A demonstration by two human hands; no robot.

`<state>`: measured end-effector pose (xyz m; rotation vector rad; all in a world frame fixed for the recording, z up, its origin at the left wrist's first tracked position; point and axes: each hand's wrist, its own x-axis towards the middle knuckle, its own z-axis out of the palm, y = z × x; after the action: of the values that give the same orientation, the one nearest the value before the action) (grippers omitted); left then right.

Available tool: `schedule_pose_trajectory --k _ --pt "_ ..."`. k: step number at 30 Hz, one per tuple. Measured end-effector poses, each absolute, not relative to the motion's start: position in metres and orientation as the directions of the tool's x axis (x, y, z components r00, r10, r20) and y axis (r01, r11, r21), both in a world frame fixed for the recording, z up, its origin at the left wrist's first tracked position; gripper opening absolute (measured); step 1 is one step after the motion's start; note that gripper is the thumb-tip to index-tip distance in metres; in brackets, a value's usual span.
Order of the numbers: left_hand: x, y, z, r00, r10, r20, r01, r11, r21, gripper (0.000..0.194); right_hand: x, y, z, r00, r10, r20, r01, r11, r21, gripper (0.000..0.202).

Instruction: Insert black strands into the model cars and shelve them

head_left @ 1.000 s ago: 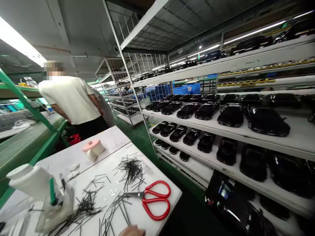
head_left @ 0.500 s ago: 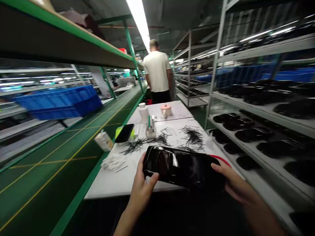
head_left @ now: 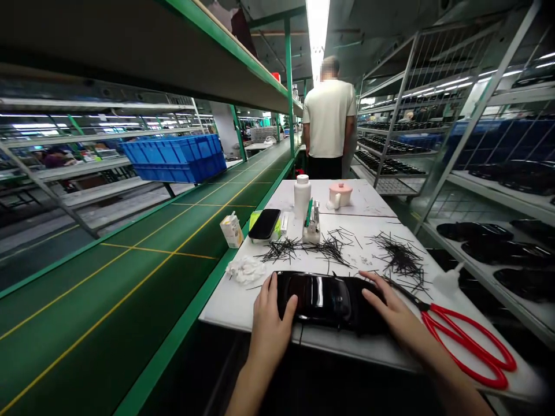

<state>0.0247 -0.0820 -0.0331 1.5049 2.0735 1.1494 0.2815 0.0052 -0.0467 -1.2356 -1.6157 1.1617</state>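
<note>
A glossy black toy car body (head_left: 318, 297) lies crosswise at the near edge of the white table, or just above it; I cannot tell which. My left hand (head_left: 275, 312) grips its left end, thumb on the near side and fingers on the far side. Around the right end is my right hand (head_left: 388, 306), thumb on top and fingers reaching behind. Beyond the car body lie piles of thin black strips (head_left: 399, 257) and more black strips (head_left: 281, 248). Red-handled scissors (head_left: 470, 346) rest beside my right forearm, their blades pointing toward the right pile.
Left of the white table (head_left: 229, 312) runs a green conveyor belt (head_left: 160, 271). The tabletop holds a crumpled white cloth (head_left: 245, 270), a phone (head_left: 264, 224), a white bottle (head_left: 302, 196) and a pink lidded cup (head_left: 339, 195). Racks of black car bodies (head_left: 474, 231) stand right. A person (head_left: 329, 118) stands ahead.
Both hands have lowered the toy car body toward the table's near edge. My view has turned left, and the scissors, mostly hidden before, now show fully.
</note>
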Motion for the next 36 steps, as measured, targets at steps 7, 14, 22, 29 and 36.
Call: schedule_pose_trajectory --k 7,14,22,29,36 --pt "-0.002 -0.067 -0.026 -0.242 0.924 0.296 0.714 -0.037 0.699 0.039 0.252 -0.031 -0.041 -0.344 0.870 0.352 0.612 0.492 -0.618 0.052" --pt "-0.011 -0.039 -0.025 -0.015 0.971 0.240 0.569 -0.189 0.801 0.032 0.248 -0.037 -0.042 -0.425 0.752 0.504 0.536 0.657 -0.529 0.050" --pt "-0.021 -0.035 -0.032 0.039 0.977 0.209 0.517 -0.199 0.832 0.033 0.239 -0.039 -0.038 -0.470 0.701 0.537 0.581 0.704 -0.409 0.058" --pt "-0.023 -0.037 -0.035 0.017 0.990 0.141 0.503 -0.130 0.855 0.035 0.267 -0.038 -0.036 -0.591 0.673 0.445 0.456 0.734 -0.504 0.058" --pt "-0.021 -0.040 -0.034 -0.024 0.993 0.118 0.460 -0.094 0.883 0.040 0.252 0.035 0.013 -0.583 0.801 0.135 0.692 0.577 -0.435 0.026"
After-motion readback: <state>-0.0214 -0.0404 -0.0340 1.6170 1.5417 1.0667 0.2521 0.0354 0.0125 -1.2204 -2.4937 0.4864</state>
